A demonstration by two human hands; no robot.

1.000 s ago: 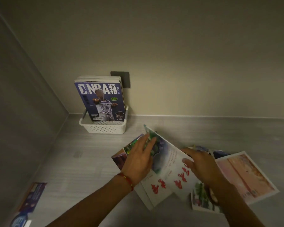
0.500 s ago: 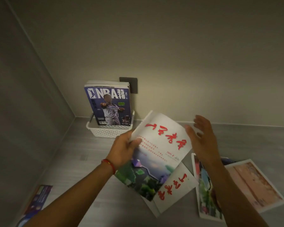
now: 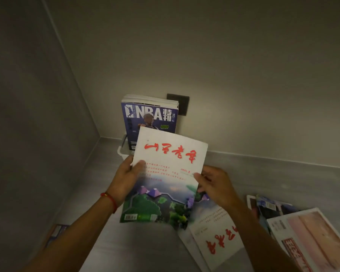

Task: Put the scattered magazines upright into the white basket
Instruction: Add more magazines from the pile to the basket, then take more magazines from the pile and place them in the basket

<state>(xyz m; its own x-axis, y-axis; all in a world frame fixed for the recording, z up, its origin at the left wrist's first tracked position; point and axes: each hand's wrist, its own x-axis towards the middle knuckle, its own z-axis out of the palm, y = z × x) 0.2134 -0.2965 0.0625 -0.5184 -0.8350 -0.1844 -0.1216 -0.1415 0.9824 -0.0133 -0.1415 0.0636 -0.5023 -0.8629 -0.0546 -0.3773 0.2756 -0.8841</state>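
Up off the desk comes the white-and-green magazine, now held upright just short of the white basket where the NBA magazine stands. Right hand has joined, left hand too, each pinching an edge. Three more magazines lie scattered right, another far left.

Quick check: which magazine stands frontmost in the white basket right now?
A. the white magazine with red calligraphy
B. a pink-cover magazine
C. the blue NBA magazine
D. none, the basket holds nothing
C: the blue NBA magazine stands upright at the front of the white basket, while both hands hold the white magazine with red calligraphy in front of it.
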